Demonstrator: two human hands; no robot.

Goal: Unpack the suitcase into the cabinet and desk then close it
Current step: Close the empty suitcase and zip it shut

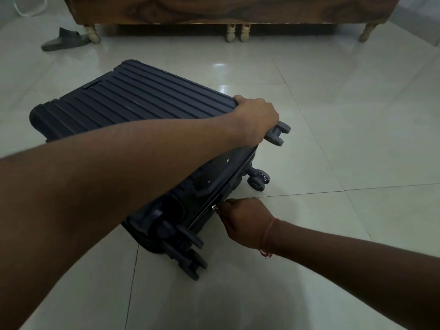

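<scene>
Pale glossy floor tiles [333,115] fill the view, with a dark wooden piece of furniture [214,10] on turned legs across twelve o'clock and a grey slipper [64,40] lying beside its leg at eleven o'clock. Near the centre, a dark ribbed suitcase [133,101] lies flat on the tiles, its shells together and its wheeled end toward the person, the wheels [258,179] pointing out toward four and six o'clock. From nine o'clock the left hand [256,120] reaches across the lid, fingers curled over the upper corner next to a caster, gripping and apparently bearing down on the shell. At five o'clock the right hand [245,222], a red thread at its wrist, has its fingertips pinched at the small bright zipper pull [214,207] on the seam along the wheeled end. Whether the zip is being opened or closed cannot be told, nor how much of the track is already fastened; the inside is hidden. The likely trouble is the slider jamming at the corner bend, either from fabric caught in the teeth or from the halves springing apart if the left hand eases its pressure. Pulling hard at a low angle might also slide the case across the slick tiles, or make the pull slip from the fingertips.
</scene>
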